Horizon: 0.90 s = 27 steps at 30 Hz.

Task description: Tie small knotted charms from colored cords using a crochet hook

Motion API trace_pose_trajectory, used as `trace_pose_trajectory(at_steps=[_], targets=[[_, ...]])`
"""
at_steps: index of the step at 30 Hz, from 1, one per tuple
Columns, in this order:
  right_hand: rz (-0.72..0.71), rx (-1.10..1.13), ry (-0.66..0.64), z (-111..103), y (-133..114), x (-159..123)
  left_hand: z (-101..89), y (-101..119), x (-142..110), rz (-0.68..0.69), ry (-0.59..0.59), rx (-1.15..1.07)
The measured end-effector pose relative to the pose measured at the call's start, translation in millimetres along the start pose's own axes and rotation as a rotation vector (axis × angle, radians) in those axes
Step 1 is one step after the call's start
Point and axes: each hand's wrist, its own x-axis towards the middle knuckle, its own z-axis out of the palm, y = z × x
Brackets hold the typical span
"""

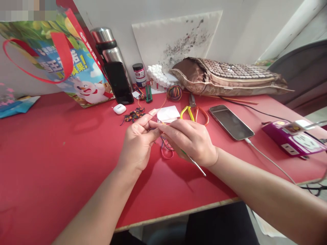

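Note:
Over the red table (89, 163), my two hands meet at the fingertips. My left hand (138, 141) is closed in a pinch on thin multicoloured yarn (163, 103), which runs up to a yarn ball (174, 92) behind. In my right hand (195, 139) is a slim crochet hook (198, 166), its silver end sticking out below the palm toward the lower right. Its working tip and the stitches are mostly hidden by my fingers. A pinkish-red looped cord (167, 153) shows beneath my hands. A small dark multicoloured crocheted piece (134, 115) lies just beyond my left hand.
Beyond my hands are a white object (168, 114), pliers (194, 115) and an earbud case (119, 109). A plugged-in phone (231, 121) and purple power strip (293, 137) lie right. Behind stand a black phone (119, 82), thermos (112, 51), gift bag (84, 78) and cushion-like bag (230, 75).

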Motion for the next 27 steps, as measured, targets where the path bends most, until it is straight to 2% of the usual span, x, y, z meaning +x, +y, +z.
trace_pose_trajectory(at_steps=[4,8,17,27], targets=[[0.165,0.254,0.027,-2.7,-3.9,2.1,-2.8,-1.6,0.2,0.133,0.025,0.222],[0.283,0.469,0.036,-7.5,-3.4,3.8,-5.9,-3.6,0.4,0.177,0.017,0.369],[0.43,0.66,0.035,-15.4,7.0,3.6,-5.6,-6.9,1.6,0.191,0.027,0.518],[0.468,0.702,0.075,-17.8,6.0,3.7,-5.2,-3.8,-2.5,0.196,0.034,0.539]])
